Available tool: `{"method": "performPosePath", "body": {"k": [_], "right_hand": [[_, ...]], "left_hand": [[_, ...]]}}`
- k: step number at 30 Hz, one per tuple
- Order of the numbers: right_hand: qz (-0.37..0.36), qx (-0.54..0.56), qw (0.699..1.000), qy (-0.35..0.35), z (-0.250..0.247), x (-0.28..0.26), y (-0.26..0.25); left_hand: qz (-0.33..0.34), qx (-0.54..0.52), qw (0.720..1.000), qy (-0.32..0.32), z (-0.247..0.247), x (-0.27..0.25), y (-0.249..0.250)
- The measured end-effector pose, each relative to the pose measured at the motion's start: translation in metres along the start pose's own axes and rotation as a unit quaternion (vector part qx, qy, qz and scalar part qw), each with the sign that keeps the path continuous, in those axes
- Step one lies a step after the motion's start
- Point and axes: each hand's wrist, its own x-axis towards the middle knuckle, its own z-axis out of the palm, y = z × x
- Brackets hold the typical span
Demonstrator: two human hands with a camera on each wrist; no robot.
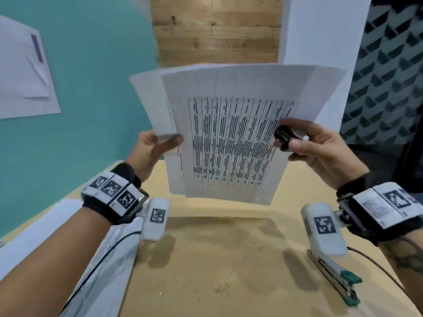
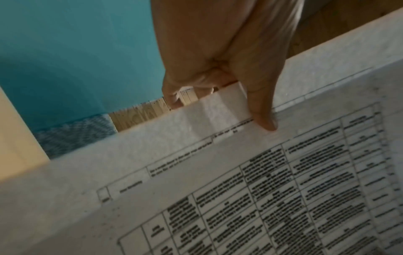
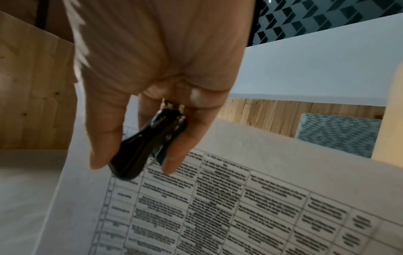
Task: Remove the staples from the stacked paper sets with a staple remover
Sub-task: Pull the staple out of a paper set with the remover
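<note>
Aloft, left hand (image 1: 152, 147) pinches fanned printed sheets (image 1: 229, 133); right hand (image 1: 320, 147) grips glossy black staple remover (image 1: 285, 136).

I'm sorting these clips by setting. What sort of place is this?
Probably an office or desk workspace: a tan table with a stapler lying on it, printed table sheets held up, and a paper notice on the teal wall.

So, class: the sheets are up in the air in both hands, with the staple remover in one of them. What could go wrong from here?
1. The paper set is fanned and pinched only at its edges by the left hand and right hand; a sheet could slip out.
2. The right hand also grips the staple remover against the page, so it might snag or tear it.
3. Loose staples litter the table below and could prick a hand.
</note>
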Motion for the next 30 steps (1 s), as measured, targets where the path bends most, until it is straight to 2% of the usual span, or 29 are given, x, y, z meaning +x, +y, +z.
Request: {"method": "performPosePath", "body": {"k": [2, 6, 9, 12, 16, 18, 21, 24, 28, 30], "right_hand": [[0.033, 0.007, 0.999, -0.033, -0.001, -0.002, 0.001], [0.099, 0.009, 0.992, -0.080, 0.000, -0.004, 0.003], [0.115, 0.008, 0.990, -0.081, -0.001, -0.006, 0.004], [0.109, -0.004, 0.988, -0.110, -0.006, -0.009, -0.001], [0.107, 0.002, 0.983, -0.148, -0.010, -0.016, -0.012], [0.109, -0.004, 0.981, -0.159, -0.009, -0.019, -0.014], [0.117, -0.009, 0.984, -0.137, -0.009, -0.021, -0.011], [0.138, 0.001, 0.984, -0.110, -0.008, -0.020, -0.006], [0.178, -0.006, 0.980, -0.084, -0.003, -0.019, 0.006], [0.198, -0.011, 0.977, -0.079, -0.001, -0.020, 0.011]], "left_hand": [[-0.002, 0.006, 1.000, -0.026, -0.007, -0.007, -0.005], [-0.022, -0.019, 0.991, -0.133, -0.023, -0.015, -0.006], [-0.051, -0.071, 0.984, -0.158, -0.023, -0.018, -0.003], [-0.068, -0.089, 0.978, -0.174, -0.024, -0.020, -0.002], [-0.102, -0.081, 0.976, -0.176, -0.029, -0.021, 0.001], [-0.098, -0.078, 0.977, -0.172, -0.030, -0.023, 0.003], [-0.075, -0.120, 0.974, -0.180, -0.030, -0.022, 0.015], [-0.108, -0.150, 0.970, -0.156, -0.030, -0.016, 0.015], [-0.187, -0.081, 0.970, -0.134, -0.030, -0.013, -0.001], [-0.181, -0.018, 0.979, -0.095, -0.034, -0.012, -0.001]]}}
